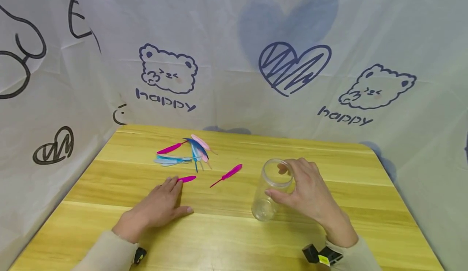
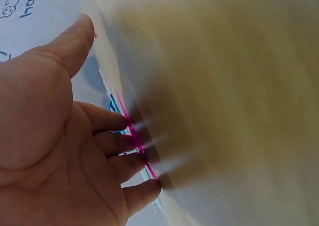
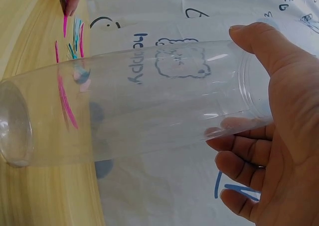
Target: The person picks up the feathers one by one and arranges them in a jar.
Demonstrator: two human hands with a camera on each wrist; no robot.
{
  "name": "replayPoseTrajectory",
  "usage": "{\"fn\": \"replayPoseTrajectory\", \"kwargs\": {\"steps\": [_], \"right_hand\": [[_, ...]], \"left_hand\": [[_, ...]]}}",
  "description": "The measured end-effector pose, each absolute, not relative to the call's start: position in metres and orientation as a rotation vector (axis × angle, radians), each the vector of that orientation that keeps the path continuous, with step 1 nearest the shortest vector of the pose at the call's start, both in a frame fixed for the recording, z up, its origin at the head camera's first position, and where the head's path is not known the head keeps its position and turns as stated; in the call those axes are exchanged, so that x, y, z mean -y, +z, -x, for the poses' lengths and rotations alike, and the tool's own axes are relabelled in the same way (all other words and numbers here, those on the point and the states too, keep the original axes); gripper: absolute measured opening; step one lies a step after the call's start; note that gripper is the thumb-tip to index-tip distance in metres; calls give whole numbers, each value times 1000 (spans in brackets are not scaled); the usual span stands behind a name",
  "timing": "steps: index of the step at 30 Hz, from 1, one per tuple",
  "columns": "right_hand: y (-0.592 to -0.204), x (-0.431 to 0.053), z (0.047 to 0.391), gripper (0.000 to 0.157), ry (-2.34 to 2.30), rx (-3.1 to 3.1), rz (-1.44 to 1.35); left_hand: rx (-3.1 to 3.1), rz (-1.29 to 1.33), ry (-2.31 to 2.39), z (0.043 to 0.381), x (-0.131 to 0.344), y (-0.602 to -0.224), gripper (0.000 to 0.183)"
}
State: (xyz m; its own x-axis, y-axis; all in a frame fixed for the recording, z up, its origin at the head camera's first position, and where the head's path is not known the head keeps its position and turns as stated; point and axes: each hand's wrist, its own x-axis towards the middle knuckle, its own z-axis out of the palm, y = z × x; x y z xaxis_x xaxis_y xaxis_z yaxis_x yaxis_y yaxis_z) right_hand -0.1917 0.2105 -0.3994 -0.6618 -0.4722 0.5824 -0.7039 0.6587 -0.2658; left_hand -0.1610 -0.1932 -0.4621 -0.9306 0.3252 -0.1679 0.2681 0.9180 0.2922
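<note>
My right hand [image 1: 308, 191] holds a clear, open-topped plastic jar [image 1: 263, 198] near its rim, thumb on one side and fingers on the other. In the right wrist view the jar [image 3: 149, 104] spans the frame, and nothing shows inside it. On the left, my left hand [image 1: 161, 204] reaches palm down over the table with its fingers extended. Its fingertips touch a magenta feather [image 1: 188, 179], whose other end is hidden under them. The left wrist view shows those fingertips [image 2: 142, 162] lined up along the magenta strip, thumb held apart.
Between the hands lies another magenta feather [image 1: 232, 171]. Farther back is a loose pile with light blue feathers [image 1: 172, 160], a dark blue one [image 1: 197, 147], a pink one [image 1: 200, 141] and a magenta one [image 1: 169, 148]. A printed white cloth [image 1: 226, 88] hangs behind the wooden table [image 1: 219, 238].
</note>
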Motion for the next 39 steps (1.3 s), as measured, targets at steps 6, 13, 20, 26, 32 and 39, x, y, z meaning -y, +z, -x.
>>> {"fn": "replayPoseTrajectory", "kwargs": {"steps": [6,13,20,26,32,39], "right_hand": [[-398,-210,191,86,655,2401,-918],[-397,-209,190,85,659,2417,-911],[-396,-208,191,85,654,2399,-906],[-397,-208,191,83,665,2416,-913],[-397,-207,189,83,659,2428,-900],[-396,-207,189,83,653,2421,-897]], "left_hand": [[-2863,-495,413,167,188,-464,88],[-3047,-599,403,179,196,-458,58],[-3238,-672,91,194,204,-453,28],[-3223,-735,-12,208,200,-455,16],[-3168,-729,-83,215,198,-456,15],[-3154,-756,-154,220,192,-456,17]]}}
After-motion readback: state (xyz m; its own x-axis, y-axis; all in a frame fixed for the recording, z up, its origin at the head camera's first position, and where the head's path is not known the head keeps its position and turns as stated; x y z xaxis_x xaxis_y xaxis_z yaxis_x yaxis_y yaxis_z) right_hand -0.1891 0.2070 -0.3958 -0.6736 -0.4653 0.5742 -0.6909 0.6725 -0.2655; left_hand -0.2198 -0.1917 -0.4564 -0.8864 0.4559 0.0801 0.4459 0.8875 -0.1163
